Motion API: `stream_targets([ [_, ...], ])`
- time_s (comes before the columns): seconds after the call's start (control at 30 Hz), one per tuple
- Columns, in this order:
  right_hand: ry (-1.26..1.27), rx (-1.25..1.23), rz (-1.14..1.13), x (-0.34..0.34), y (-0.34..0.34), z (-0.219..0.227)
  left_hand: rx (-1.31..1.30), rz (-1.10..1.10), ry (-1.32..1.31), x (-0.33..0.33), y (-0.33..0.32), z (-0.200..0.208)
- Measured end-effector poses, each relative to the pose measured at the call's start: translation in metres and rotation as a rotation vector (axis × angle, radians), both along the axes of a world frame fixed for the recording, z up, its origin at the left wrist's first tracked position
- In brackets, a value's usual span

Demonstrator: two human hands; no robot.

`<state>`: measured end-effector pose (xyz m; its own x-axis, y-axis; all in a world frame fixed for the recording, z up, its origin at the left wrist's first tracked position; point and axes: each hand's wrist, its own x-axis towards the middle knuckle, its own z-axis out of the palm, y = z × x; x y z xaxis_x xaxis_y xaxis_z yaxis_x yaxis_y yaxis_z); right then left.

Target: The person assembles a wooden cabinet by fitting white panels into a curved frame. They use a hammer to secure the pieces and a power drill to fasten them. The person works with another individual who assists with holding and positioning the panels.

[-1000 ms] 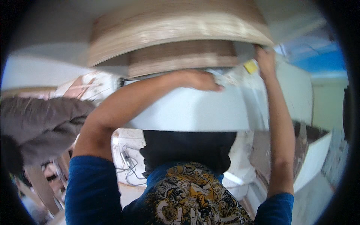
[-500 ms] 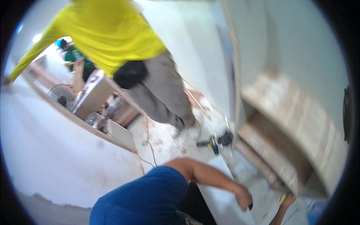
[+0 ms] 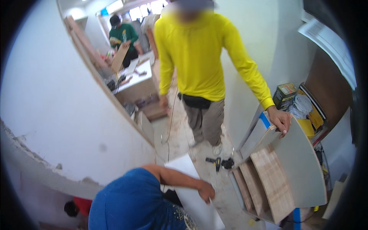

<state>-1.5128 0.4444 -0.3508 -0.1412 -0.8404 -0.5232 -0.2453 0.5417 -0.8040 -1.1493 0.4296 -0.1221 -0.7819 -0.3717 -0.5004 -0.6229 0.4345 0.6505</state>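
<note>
My left hand (image 3: 207, 191), below a blue short sleeve (image 3: 130, 191), is closed above a long white board (image 3: 193, 199) that lies low in front of me. Whatever sits in its curled fingers is too small to make out. My right hand is out of view. To the right stands a curved plywood cabinet (image 3: 274, 180) with inner boards and a grey-white side. A co-worker in a yellow shirt (image 3: 195, 53) rests one hand (image 3: 280, 120) on its top edge. Beyond the board, a black and yellow cordless power tool (image 3: 217, 163) lies on the dusty floor.
A white wall (image 3: 76, 96) with a broken lower edge runs along the left. Farther back, another person in green (image 3: 124, 36) holds a wooden piece beside a white-topped counter (image 3: 134, 78). A metal can (image 3: 285, 96) and crumpled plastic stand behind the cabinet. A cable crosses the floor.
The view has tilted up, and the cabinet looks more upright. My right hand, earlier at the cabinet's lower edge, has left view. The yellow-shirted co-worker now has a hand on the cabinet.
</note>
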Motion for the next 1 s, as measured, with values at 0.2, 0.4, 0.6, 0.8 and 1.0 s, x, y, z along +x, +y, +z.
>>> stream_targets([
  [0.2,-0.096,0.250,0.140,0.043,0.081,0.090,-0.216,0.234,-0.157,0.108,0.002,0.115],
  [0.4,-0.132,0.477,0.070,0.017,0.141,0.118,-0.335,0.380,-0.051,0.151,0.030,0.147],
  [0.6,-0.454,0.373,0.008,0.081,0.089,0.199,-0.284,0.427,0.004,0.205,0.051,0.121],
  [0.8,-0.606,0.243,0.572,0.275,-0.022,0.320,-0.338,0.548,0.048,0.297,0.054,0.095],
  [1.0,-0.577,0.171,0.786,0.405,-0.073,0.339,-0.342,0.680,-0.067,0.411,0.027,0.135],
])
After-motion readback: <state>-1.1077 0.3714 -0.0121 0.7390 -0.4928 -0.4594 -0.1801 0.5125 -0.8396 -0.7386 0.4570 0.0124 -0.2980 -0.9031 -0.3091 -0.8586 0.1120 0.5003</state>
